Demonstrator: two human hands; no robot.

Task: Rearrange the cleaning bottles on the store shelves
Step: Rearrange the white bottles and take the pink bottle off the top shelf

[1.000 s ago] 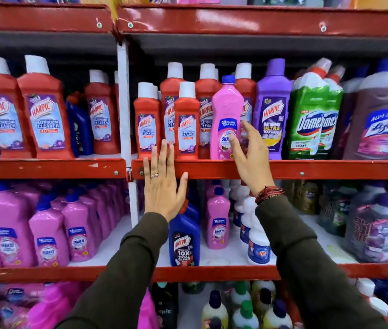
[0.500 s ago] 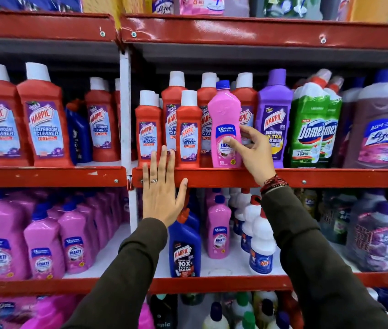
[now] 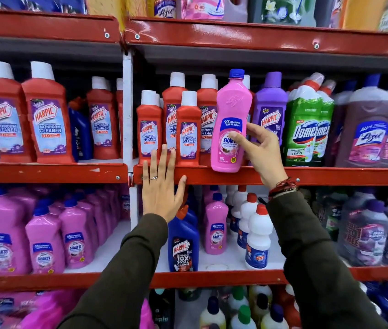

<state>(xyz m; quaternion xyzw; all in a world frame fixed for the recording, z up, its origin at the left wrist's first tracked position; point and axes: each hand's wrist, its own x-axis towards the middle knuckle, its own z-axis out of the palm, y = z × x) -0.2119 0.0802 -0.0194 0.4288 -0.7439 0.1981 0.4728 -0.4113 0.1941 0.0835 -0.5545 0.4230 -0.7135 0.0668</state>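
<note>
My right hand (image 3: 258, 151) grips a pink Shakti bottle (image 3: 231, 115) with a blue cap, held out in front of the middle shelf's red edge (image 3: 330, 176), its base just over that lip. Behind it stand red Harpic bottles (image 3: 188, 129) and a purple Harpic bottle (image 3: 270, 108). My left hand (image 3: 161, 186) lies flat with fingers spread against the shelf edge, holding nothing. More pink Shakti bottles (image 3: 43, 245) fill the lower shelf at left, and one pink bottle (image 3: 215, 227) stands alone below my right hand.
Green Domex bottles (image 3: 307, 129) and brownish Lizol bottles (image 3: 368, 134) stand right of the purple one. On the lower shelf are a blue Harpic bottle (image 3: 183, 243) and white bottles with red caps (image 3: 258, 238). A white upright post (image 3: 127, 110) divides the shelves.
My right hand closed around the pink bottle and pulled it up and forward off the shelf. My left hand stayed on the shelf edge. The view moved closer.
</note>
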